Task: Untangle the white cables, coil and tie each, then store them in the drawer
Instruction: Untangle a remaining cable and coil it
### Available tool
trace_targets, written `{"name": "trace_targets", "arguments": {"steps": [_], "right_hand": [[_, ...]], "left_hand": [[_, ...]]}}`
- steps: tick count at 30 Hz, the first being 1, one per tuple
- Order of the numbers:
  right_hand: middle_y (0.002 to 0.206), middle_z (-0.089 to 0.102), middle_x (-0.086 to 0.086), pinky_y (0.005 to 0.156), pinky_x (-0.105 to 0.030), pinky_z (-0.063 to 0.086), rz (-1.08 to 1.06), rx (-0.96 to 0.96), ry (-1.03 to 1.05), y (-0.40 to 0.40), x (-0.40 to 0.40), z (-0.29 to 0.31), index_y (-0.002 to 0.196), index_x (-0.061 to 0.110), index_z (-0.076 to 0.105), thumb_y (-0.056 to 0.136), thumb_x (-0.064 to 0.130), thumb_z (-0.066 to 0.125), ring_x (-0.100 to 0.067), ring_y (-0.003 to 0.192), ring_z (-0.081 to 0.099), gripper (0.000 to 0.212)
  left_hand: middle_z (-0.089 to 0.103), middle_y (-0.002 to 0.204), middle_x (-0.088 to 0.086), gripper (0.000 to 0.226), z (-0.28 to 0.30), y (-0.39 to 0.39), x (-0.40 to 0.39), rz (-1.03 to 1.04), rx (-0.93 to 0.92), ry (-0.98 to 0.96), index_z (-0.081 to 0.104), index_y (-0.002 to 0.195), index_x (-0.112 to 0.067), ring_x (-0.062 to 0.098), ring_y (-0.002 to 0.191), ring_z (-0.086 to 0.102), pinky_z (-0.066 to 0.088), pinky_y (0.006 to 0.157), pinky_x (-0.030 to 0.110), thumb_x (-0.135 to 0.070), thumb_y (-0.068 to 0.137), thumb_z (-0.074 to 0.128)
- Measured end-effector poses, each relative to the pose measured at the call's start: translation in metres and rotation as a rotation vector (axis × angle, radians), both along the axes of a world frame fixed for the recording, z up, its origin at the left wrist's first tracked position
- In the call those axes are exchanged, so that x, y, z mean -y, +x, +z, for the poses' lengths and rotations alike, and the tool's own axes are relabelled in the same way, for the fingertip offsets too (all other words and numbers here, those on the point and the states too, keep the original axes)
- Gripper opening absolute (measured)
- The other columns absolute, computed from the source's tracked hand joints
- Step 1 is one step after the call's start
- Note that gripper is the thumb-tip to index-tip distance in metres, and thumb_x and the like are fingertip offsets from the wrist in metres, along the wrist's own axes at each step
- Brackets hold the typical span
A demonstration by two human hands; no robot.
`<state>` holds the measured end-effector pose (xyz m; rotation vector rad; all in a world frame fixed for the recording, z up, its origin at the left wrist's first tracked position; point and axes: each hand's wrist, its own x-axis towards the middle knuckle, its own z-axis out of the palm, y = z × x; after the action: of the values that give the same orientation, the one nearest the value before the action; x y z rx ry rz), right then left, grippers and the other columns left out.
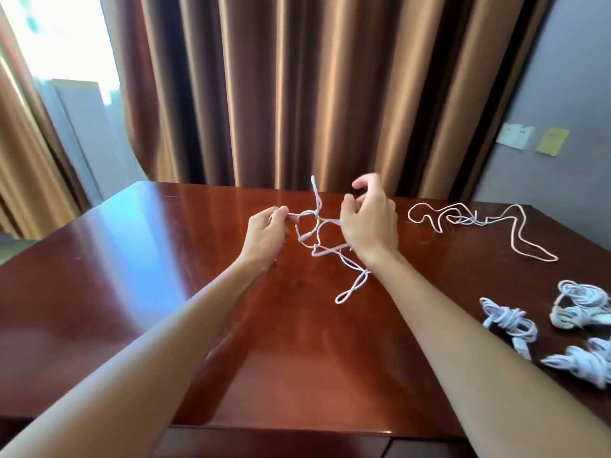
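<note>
both hands are raised over the far middle of the glossy reddish-brown wooden table [132, 276], with a tangled thin white cable [322, 249] strung between them. the left hand [264, 234] pinches one end of it, fingers curled round the strand. the right hand [368, 223] has its fingers curled by the tangle; whether they actually grip a strand i cannot tell. a loop of the cable hangs down toward the table between the forearms. far right on the table lies a loose white cable [515, 233], spread in open bends. near right sit three coiled white cable bundles [509, 320], close together. brown pleated curtains [314, 94] hang behind the table.
</note>
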<state>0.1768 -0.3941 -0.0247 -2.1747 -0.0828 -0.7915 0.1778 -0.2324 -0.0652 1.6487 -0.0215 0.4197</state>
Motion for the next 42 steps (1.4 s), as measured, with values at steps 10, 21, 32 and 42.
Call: {"name": "trace_targets", "arguments": {"steps": [10, 21, 32, 42], "right_hand": [[0.109, 0.065, -0.001, 0.085, -0.035, 0.054, 0.326, 0.018, -0.279, 0.001, -0.034, -0.012, 0.112, 0.023, 0.070, 0.093, 0.042, 0.065, -0.020, 0.102, 0.063, 0.028], [0.082, 0.076, 0.008, 0.080, -0.026, 0.052, 0.481, -0.334, -0.310, 0.012, -0.009, -0.022, 0.104, 0.023, 0.077, 0.084, 0.044, 0.079, -0.005, 0.084, 0.069, 0.029], [0.065, 0.065, 0.006, 0.057, -0.014, 0.041, 0.521, -0.123, 0.096, 0.015, 0.016, -0.030, 0.085, 0.008, 0.077, 0.089, 0.020, 0.077, 0.000, 0.055, 0.053, 0.013], [0.135, 0.051, -0.014, 0.106, -0.032, 0.043, 0.022, 0.168, -0.287, 0.013, -0.005, -0.021, 0.140, 0.006, 0.052, 0.093, 0.002, 0.061, -0.028, 0.125, 0.049, 0.048]], "left_hand": [[0.059, 0.058, -0.015, 0.028, -0.005, 0.003, -0.009, -0.022, 0.220, 0.179, 0.068, 0.079, -0.001, -0.002, 0.056, 0.047, 0.039, 0.055, 0.020, -0.007, 0.101, 0.052], [0.047, 0.044, -0.018, 0.039, -0.016, 0.000, -0.017, 0.030, 0.122, 0.108, 0.066, 0.069, -0.021, 0.000, 0.044, 0.039, 0.032, 0.048, 0.021, -0.016, 0.104, 0.050], [0.050, 0.045, -0.018, 0.038, -0.023, 0.016, -0.040, 0.248, 0.058, 0.171, 0.071, 0.069, -0.023, 0.006, 0.053, 0.042, 0.035, 0.062, 0.031, -0.025, 0.102, 0.052], [0.044, 0.065, 0.000, 0.034, -0.012, 0.004, -0.028, 0.021, 0.105, 0.044, 0.069, 0.097, -0.003, 0.004, 0.050, 0.037, 0.031, 0.039, 0.016, -0.023, 0.108, 0.043]]}}
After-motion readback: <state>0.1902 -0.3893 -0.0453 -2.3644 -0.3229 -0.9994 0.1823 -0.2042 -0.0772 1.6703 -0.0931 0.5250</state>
